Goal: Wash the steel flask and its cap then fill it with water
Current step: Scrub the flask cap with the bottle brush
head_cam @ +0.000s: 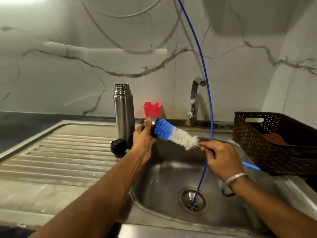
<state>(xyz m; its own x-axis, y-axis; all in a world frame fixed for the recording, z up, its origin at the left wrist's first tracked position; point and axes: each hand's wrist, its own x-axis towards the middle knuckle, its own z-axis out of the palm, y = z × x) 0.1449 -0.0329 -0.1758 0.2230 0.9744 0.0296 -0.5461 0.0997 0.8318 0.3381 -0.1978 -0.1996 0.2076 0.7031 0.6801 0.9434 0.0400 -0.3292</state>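
Now the cap-scrubbing step: the left hand (143,134) grips the steel cap (148,121) over the sink (164,177), and the right hand (221,157) pinches the bottle brush (173,133) handle. Next likely rinsing. The flask (123,110) stands uncapped on the left.

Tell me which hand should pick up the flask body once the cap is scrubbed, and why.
Probably the left hand. It holds the steel cap right beside the open flask on the drainboard, while the right hand grips the bottle brush over the sink basin, farther away.
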